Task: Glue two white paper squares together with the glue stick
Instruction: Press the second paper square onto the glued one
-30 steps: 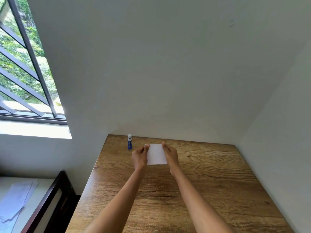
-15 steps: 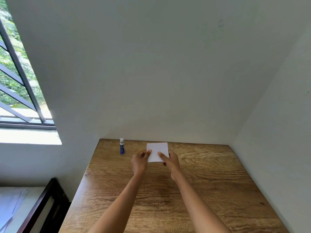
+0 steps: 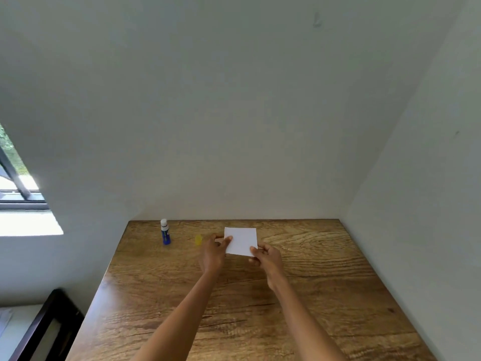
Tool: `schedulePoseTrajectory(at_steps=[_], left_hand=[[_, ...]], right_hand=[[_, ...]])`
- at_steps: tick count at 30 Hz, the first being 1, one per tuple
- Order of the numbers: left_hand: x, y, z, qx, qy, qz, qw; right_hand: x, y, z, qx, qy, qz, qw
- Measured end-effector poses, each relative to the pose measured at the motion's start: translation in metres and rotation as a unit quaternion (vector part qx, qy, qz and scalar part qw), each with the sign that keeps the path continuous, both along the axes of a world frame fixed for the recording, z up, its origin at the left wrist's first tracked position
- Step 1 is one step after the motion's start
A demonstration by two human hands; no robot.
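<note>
White paper square [image 3: 241,241] held over the far middle of the wood-grain tabletop [image 3: 325,295]; left hand [image 3: 214,252] pinches its left edge, right hand [image 3: 266,259] pinches its near right corner. Blue glue stick with white cap [image 3: 165,232] stands upright near the far left table edge, well apart from both hands. Small yellow object [image 3: 198,239] lies between stick and left hand; identity unclear.

Daylight from window [image 3: 18,183] at left, overexposed sill [image 3: 28,226]; soft shadows, faint table [image 3: 325,295] sheen, wide-angle bending at edges.

Small yellow object [image 3: 198,240], too blurred
</note>
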State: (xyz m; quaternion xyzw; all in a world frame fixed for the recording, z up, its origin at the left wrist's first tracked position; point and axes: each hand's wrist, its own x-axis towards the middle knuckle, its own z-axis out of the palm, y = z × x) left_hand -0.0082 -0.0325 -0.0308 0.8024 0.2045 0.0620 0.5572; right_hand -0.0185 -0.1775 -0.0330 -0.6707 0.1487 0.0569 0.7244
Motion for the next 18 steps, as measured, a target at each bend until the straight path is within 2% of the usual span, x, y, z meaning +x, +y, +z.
schedulePoseTrajectory(at_steps=[4, 7, 13, 18], left_hand=[[0.012, -0.015, -0.003, 0.041, -0.010, -0.065, 0.997], [0.023, -0.019, -0.012, 0.075, -0.001, -0.117, 0.990], [0.041, -0.024, -0.027, 0.223, 0.005, -0.172, 0.959], [0.041, -0.027, -0.041, 0.316, 0.012, -0.204, 0.926]], right_hand=[[0.016, -0.013, -0.007, -0.054, 0.014, -0.057, 0.997], [0.030, -0.022, -0.011, -0.129, 0.015, -0.087, 0.988], [0.046, -0.030, -0.021, -0.287, 0.011, -0.052, 0.956], [0.044, -0.026, -0.025, -0.411, 0.007, -0.022, 0.911]])
